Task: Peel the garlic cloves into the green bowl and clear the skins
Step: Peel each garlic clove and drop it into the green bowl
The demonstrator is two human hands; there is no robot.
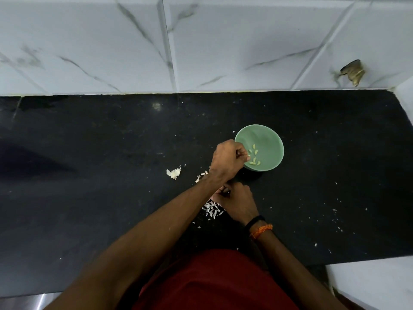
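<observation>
I am holding my left hand [228, 159] over the near rim of the green bowl [266, 139], fingers curled and pinching what looks like a pale clove, probably so it drops among the smooth peeled cloves [254, 156] inside. My right hand [237, 201] is curling low over the papery skins [212, 209] on the glossy black counter [335, 175]; I cannot tell what it is gripping. A partly stripped bulb piece [173, 172] is lying apart.

One green bowl [268, 139], about six peeled cloves [254, 155], two hands [225, 159].
</observation>
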